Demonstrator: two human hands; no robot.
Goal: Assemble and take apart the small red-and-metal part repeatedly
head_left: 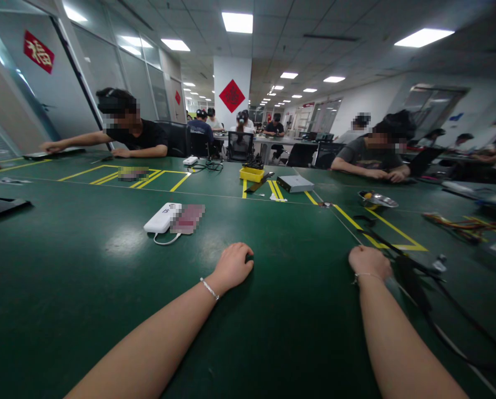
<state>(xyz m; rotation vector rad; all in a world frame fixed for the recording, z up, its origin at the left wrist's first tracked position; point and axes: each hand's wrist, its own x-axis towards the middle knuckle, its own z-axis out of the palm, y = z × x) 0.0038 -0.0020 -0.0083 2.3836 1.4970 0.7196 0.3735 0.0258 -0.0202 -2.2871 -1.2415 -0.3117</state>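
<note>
My left hand (234, 266) rests on the green table (281, 316), its fingers loosely curled and a small gap by the thumb. Nothing shows in it. Further off to its left lie a white power bank (159, 219) and a blurred flat device (187, 219), with a short white cable (167, 242) looping in front. My right hand (370, 263) is closed in a fist on the table at the right. Beside it run a black strap (414, 285) and dark cables. The fist's underside is hidden, so I cannot make out anything inside it.
Beyond my hands are a yellow tray (251, 175) with black cables, a grey box (295, 183) and a metal dish (378, 199). Coloured wires (453, 224) lie at far right, a dark panel (2, 208) at far left. Two people sit across the table.
</note>
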